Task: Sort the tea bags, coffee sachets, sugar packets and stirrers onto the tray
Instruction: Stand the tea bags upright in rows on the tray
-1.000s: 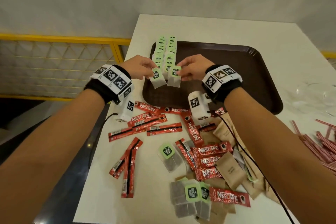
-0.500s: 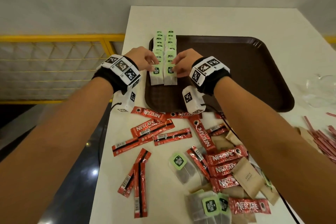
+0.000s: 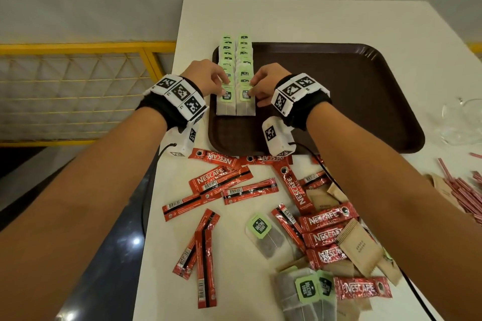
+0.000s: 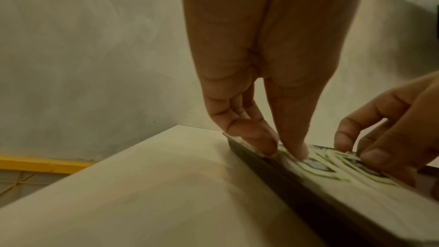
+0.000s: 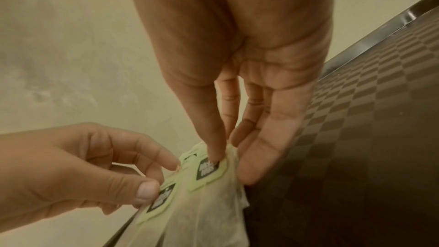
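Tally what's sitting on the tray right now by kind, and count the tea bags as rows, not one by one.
Tea bag rows: 2
Coffee sachets: 0, all on the table
Sugar packets: 0, all on the table
Stirrers: 0, all on the table
Total on the tray: 2 rows, one kind only

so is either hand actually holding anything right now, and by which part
Nothing is lifted. The left hand and right hand each press fingertips on the green tag of the nearest tea bags, which lie on the tray.
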`<state>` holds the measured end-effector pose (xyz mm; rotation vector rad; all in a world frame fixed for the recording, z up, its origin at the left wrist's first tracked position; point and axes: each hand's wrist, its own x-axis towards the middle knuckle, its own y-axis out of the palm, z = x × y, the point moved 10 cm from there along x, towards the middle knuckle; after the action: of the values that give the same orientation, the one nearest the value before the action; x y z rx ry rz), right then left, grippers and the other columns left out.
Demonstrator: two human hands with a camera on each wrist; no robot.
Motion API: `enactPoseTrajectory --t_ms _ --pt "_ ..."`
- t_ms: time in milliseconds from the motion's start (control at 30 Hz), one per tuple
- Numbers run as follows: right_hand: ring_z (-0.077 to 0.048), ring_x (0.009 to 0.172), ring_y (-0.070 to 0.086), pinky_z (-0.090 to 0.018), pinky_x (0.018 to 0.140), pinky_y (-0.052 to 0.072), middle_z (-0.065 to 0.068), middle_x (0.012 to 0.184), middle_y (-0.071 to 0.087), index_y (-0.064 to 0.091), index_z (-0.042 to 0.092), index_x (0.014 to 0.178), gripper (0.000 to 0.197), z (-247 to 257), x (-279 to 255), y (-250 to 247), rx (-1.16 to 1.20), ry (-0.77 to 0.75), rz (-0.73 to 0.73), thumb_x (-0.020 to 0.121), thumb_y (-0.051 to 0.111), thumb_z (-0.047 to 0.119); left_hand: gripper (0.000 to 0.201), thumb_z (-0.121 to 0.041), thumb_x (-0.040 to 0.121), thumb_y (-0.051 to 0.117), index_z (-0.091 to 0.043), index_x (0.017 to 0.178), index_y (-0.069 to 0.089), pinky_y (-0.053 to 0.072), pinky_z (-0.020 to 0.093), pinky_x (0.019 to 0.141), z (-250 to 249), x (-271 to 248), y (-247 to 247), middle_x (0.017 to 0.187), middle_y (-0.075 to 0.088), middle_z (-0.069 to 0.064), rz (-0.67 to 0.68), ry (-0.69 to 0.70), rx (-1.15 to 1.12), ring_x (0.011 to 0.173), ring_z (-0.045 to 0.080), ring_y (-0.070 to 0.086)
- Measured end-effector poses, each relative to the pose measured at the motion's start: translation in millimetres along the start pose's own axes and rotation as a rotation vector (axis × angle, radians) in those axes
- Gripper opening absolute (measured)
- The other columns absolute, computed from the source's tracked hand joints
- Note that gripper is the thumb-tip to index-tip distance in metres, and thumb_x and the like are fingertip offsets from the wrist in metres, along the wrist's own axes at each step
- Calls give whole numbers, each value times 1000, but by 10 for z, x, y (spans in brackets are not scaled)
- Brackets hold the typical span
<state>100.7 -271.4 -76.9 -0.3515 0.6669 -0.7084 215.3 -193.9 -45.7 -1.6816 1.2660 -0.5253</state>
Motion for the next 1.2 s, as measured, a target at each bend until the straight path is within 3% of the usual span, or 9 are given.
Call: enactPoseTrajectory --t_ms 167,333,433,600,700,833,900,1000,1200 --pt "-18 77 60 -38 75 58 -5 79 57 55 9 96 21 0 -85 -121 26 -17 -25 81 68 0 23 -22 86 65 -14 108 66 34 21 76 -165 -148 -144 102 66 7 -110 69 -40 85 10 50" --pt "-14 72 59 -32 69 56 -4 79 58 57 10 97 15 47 -368 -292 13 -47 -18 86 64 3 23 -24 88 63 -16 109 65 35 17 74 -431 -484 -206 99 66 4 -100 142 -33 85 10 52" --pt "-12 74 61 -30 69 58 -2 82 59 57 10 101 16 65 -650 -377 -1 -108 27 87 63 6 26 -27 86 64 -18 111 63 33 5 64 -694 -832 -33 95 62 -3 39 234 1 82 8 52" --pt "-10 77 61 -25 71 57 1 86 61 59 15 106 20 -142 -1269 -136 -255 -199 279 87 64 15 30 -34 83 67 -24 110 61 42 14 68 -924 -1518 690 91 61 -9 472 322 104 76 -1 55" --pt "-11 77 60 -24 67 54 0 87 61 62 16 103 17 -376 -1524 87 -376 -223 423 87 64 16 36 -36 80 70 -21 111 61 45 18 72 -850 -1768 1022 94 61 -8 570 287 186 79 2 55" --pt "-13 82 58 -26 68 54 -10 99 62 64 17 102 15 -524 -1685 233 -461 -284 470 87 65 17 49 -40 73 75 -22 116 57 40 18 66 -853 -2003 1362 97 57 -5 667 284 220 75 4 48" --pt "-10 78 57 -23 64 53 -11 102 62 64 19 98 11 -542 -1748 293 -459 -316 473 87 65 18 53 -40 70 77 -22 114 54 39 23 63 -889 -2055 1459 92 51 -7 666 289 244 74 6 45" --pt "-8 80 54 -18 71 46 -3 96 60 64 20 97 11 -591 -1812 368 -491 -357 479 86 66 19 49 -36 71 77 -21 110 52 29 20 55 -944 -2049 1514 83 40 -12 607 304 313 70 3 36" --pt "-10 78 56 -29 80 50 9 79 58 63 16 99 22 -827 -1865 484 -540 -281 545 79 72 14 37 -31 68 80 -23 83 47 37 26 68 -966 -1957 1456 86 42 -8 537 279 302 84 11 41"
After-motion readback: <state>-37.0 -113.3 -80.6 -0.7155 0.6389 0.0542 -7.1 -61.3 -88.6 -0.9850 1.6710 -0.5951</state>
